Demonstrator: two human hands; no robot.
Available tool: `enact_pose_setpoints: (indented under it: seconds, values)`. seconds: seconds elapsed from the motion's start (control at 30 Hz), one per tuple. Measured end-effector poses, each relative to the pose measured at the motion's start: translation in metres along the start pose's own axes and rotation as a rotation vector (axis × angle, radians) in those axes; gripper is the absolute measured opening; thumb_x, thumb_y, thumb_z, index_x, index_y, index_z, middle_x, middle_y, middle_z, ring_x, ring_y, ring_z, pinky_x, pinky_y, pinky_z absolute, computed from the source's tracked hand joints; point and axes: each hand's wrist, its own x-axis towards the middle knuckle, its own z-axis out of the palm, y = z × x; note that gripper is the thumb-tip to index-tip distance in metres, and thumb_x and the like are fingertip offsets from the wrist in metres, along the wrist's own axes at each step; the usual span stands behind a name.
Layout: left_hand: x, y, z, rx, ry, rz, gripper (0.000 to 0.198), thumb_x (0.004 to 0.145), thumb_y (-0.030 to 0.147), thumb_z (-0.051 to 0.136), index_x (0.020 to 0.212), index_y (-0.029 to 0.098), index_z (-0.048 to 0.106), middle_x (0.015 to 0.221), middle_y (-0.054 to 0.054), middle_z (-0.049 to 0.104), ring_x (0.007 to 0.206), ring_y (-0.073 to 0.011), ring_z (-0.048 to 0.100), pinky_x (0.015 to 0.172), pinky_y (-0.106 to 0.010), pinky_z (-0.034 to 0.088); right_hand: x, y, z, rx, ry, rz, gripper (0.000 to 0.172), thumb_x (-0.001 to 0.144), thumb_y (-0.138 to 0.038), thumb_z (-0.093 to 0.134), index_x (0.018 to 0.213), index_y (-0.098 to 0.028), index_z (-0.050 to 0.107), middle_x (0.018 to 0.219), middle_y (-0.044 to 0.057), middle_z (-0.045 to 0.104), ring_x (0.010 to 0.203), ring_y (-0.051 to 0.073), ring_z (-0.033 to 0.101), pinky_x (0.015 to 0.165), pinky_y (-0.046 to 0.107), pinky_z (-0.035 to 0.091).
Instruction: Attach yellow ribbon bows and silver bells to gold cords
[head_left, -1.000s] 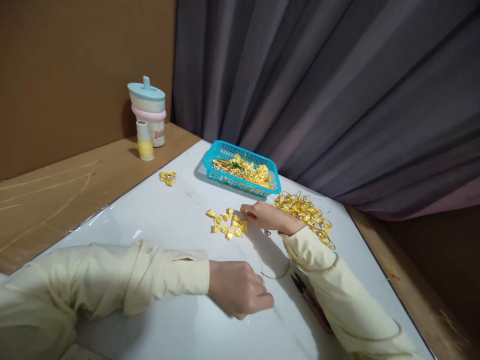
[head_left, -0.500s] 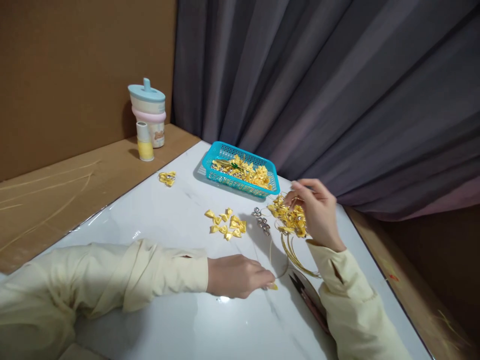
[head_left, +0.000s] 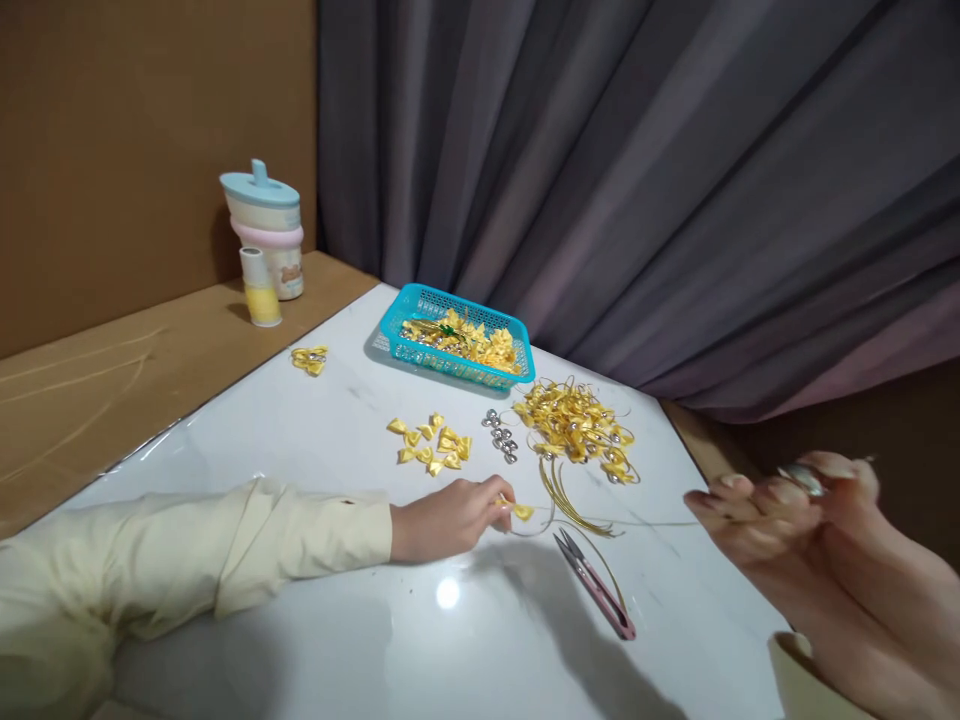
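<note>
Near the middle of the table, my left hand [head_left: 461, 515] pinches a small yellow satin bow [head_left: 523, 512]. A thin gold cord [head_left: 660, 523] runs from there, pulled fairly straight, to my right hand [head_left: 802, 530]. That hand is raised at the right with its fingers closed on the cord. Something small, shiny and silver [head_left: 802, 480] shows among its fingers; I cannot tell what kind. Between the hands lie pink-handled thread snips [head_left: 596, 590] and a bundle of loose gold cords [head_left: 566, 500].
Loose yellow bows [head_left: 435, 445] and small silver bells [head_left: 500, 435] lie beyond my left hand. A heap of yellow bow ornaments [head_left: 577, 425] is right of them. Behind stands a blue basket [head_left: 397, 345] holding more; a tumbler [head_left: 262, 215] and bottle [head_left: 260, 290] stand at far left.
My right hand has moved from above the ornament heap to the right and nearer. The cord now stretches between both hands. My left hand has shifted slightly away from me.
</note>
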Motion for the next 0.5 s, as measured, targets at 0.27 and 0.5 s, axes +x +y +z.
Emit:
enact_pose_setpoints:
  seconds: [0.27,0.5]
  values:
    - [0.004,-0.002,0.001,-0.102,0.065,-0.111,0.020,0.093,0.027,0.027,0.097,0.017,0.045,0.092,-0.007,0.068,0.067,-0.0142,0.053,0.068,-0.026,0.042,-0.021,0.003,-0.035,-0.078,0.028,-0.001,0.040,0.027,-0.036,0.087,0.044,-0.030,0.051,0.047,-0.001,0.057,0.062,0.021,0.063,0.055,0.035,0.055]
    - [0.004,-0.004,0.001,-0.066,0.077,-0.081,0.026,0.093,0.029,0.024,0.096,0.016,0.046,0.091,-0.008,0.067,0.069,-0.0151,0.055,0.069,-0.027,0.042,-0.022,0.005,-0.041,-0.278,-0.175,-0.240,0.030,0.049,-0.051,0.079,0.044,-0.034,0.055,0.072,0.000,0.060,0.078,0.020,0.062,0.067,0.038,0.050]
